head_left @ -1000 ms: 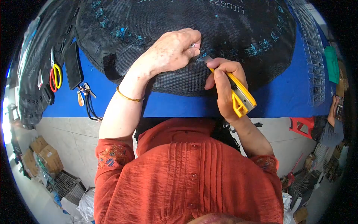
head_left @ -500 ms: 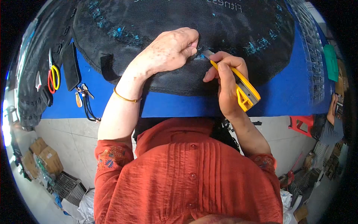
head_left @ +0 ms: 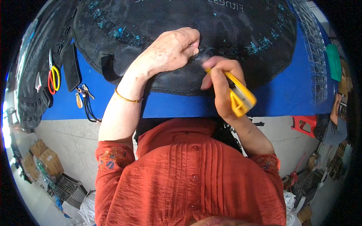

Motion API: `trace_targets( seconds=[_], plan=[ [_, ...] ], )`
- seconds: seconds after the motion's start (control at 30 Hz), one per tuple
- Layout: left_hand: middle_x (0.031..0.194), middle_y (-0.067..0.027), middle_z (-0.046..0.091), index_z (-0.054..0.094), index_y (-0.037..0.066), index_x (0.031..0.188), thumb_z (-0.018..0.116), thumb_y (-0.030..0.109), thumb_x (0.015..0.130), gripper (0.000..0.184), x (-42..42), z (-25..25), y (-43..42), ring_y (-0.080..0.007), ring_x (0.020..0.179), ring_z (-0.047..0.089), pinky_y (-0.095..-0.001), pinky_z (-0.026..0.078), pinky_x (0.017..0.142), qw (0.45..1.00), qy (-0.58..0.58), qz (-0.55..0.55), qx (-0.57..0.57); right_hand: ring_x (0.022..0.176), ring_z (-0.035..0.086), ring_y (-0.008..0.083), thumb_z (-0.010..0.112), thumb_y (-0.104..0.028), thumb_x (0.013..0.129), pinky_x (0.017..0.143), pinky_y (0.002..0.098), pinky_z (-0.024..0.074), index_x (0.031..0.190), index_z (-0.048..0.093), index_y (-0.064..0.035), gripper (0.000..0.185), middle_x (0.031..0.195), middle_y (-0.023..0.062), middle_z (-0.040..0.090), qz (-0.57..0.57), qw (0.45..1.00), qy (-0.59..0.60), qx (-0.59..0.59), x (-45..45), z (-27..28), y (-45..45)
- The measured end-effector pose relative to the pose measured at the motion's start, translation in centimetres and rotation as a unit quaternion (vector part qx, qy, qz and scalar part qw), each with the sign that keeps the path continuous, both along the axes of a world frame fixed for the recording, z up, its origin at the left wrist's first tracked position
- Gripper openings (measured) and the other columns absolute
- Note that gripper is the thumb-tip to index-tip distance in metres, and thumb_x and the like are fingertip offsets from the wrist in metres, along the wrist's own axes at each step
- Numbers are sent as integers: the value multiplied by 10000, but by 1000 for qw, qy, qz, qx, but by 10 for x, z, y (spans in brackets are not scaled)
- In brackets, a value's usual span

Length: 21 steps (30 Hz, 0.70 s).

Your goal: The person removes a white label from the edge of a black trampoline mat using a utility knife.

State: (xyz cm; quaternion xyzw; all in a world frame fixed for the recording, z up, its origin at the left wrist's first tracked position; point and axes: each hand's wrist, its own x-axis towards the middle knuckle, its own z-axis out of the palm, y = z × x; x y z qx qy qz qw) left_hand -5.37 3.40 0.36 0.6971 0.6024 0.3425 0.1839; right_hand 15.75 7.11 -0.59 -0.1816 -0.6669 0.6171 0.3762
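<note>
1. While R hand [head_left: 223,86] grips yel. cutter [head_left: 242,98], fingers wrapped round the handle, its blade [head_left: 205,59] sits over the near-mid part of blk cloth [head_left: 169,83]; tip is blurred, so can't tell if it's touching.
2. Cutter's long axis slants: butt end out past blk cloth's near edge, tip pointing far-L toward L hand [head_left: 171,51].
3. L hand rests on blk cloth just L of the blade, fingers curled in tight, thumb against index; what's pinched, if anything, is hidden. Gap betw. blade & L fingertips is small, the key relation imo.
4. Blue thread tufts [head_left: 258,48] form a rough arc on blk cloth, either side of the hands.
5. L of blk cloth, on blue table cover [head_left: 188,108]: keys [head_left: 86,91], blk phone-like slab [head_left: 71,67], then scissors [head_left: 55,80].
6. R of blk cloth: see-through grid [head_left: 318,71], w/ green item [head_left: 333,62] beyond.
7. Containers, on the floor near-L of blk cloth: cardboard boxes [head_left: 51,160] & wire crate [head_left: 71,190]; contents of both can't be made out.
8. Far R of blk cloth: another person's sleeve [head_left: 337,133].
</note>
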Motion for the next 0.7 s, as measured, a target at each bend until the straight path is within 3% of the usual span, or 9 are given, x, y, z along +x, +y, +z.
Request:
trace_targets(
  seconds=[0.03, 0.07, 0.13, 0.23, 0.33, 0.37, 0.7],
  plan=[
    [867, -144, 578, 545, 25, 945, 680, 110, 907, 164, 0, 0, 0, -372, 840, 615, -427, 500, 736, 1000, 0, 0, 0, 644, 556, 74, 540, -50, 1021, 626, 227, 488, 1059, 543, -40, 39, 1069, 111, 642, 34, 996, -35, -78, 2, 6, -8],
    [865, -144, 581, 548, 27, 944, 680, 113, 909, 161, 0, 0, 0, -370, 839, 618, -426, 502, 736, 1000, 2, 1, -3, 648, 559, 74, 559, -45, 997, 616, 235, 492, 1028, 569, -40, 33, 1066, 108, 649, 22, 999, -32, 15, 1, 2, -13],
    [862, -144, 584, 551, 28, 943, 679, 117, 912, 159, -2, -1, 0, -367, 837, 621, -425, 504, 737, 1000, 3, 2, -5, 642, 559, 67, 563, -35, 986, 597, 238, 494, 1036, 575, -36, 51, 1073, 93, 651, 35, 995, -31, 84, 0, -4, -16],
    [853, -142, 588, 556, 31, 938, 679, 126, 918, 157, -3, -3, 1, -358, 826, 622, -420, 499, 732, 1000, -9, -2, -7, 634, 555, 67, 524, -42, 1014, 594, 232, 490, 1065, 565, -26, 67, 1077, 90, 641, 31, 999, -25, 18, 3, 5, -12],
    [850, -141, 593, 559, 30, 936, 680, 137, 922, 162, -3, -1, 0, -347, 820, 622, -411, 494, 725, 1000, -18, -2, -21, 671, 566, 89, 499, -66, 1045, 666, 251, 500, 1101, 518, -32, 68, 1141, 131, 621, 10, 1000, -18, -2, 10, 9, -2],
    [849, -140, 594, 562, 32, 940, 680, 137, 922, 159, -3, 1, 0, -343, 817, 623, -410, 493, 724, 1000, -15, 4, -23, 709, 590, 108, 437, -91, 1067, 727, 268, 502, 1104, 516, -22, 111, 1148, 132, 615, 4, 999, -34, -1, 12, 15, 0],
    [866, -118, 607, 588, 49, 952, 702, 175, 912, 175, 1, -1, 1, -319, 822, 637, -394, 509, 731, 1000, 3, 8, 7, 715, 616, 96, 468, -149, 1079, 730, 254, 523, 1131, 506, -44, 123, 1147, 124, 629, -23, 998, -53, 35, 5, 5, 8]
  ],
)
